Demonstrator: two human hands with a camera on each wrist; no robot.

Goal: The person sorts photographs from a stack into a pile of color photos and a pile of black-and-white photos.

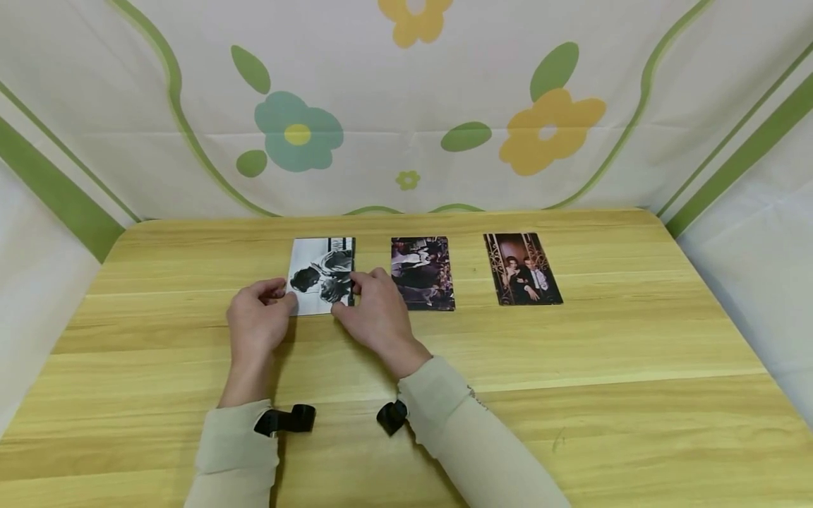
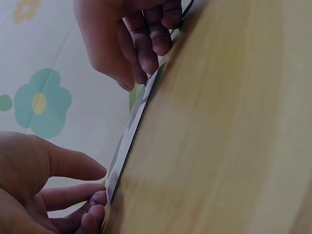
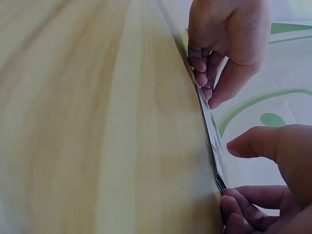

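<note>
A small stack of photo cards, topped by a black-and-white picture, lies on the wooden table. My left hand holds its left side, curled fingers against the edge and thumb at the near left corner. On the opposite side, my right hand has its fingers curled at the edge, the thumb over the near right corner. Seen edge-on in the right wrist view, the stack shows layered dark edges, slightly fanned near the right fingers. The right thumb is a little above the top card there.
Right of the stack lies a dark photo card with a crowded scene. Farther right is another photo card showing two people. A white cloth printed with flowers hangs behind the table. Black straps sit at the wrists.
</note>
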